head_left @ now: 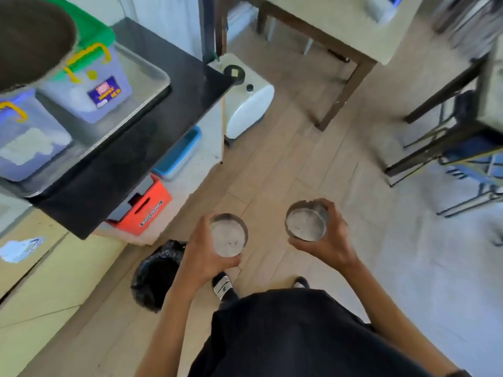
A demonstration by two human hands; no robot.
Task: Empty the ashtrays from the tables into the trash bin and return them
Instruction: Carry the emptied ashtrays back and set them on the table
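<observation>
I hold two round metal ashtrays in front of my body, above the wooden floor. My left hand [202, 253] grips the left ashtray [228, 235] from below and the side; its grey inside faces up. My right hand [328, 242] wraps around the right ashtray [306, 223], also mouth up, with a grey film on its bottom. A trash bin lined with a black bag [156, 273] stands on the floor just left of my left forearm, beside the counter's base.
A black counter [163, 85] at the left carries a metal tray [147, 77] with lidded plastic boxes. Below it sit an orange crate [147, 210] and a blue bin [181, 153]. A white appliance [249, 102] stands ahead, tables [337, 25] and chairs [468, 164] to the right.
</observation>
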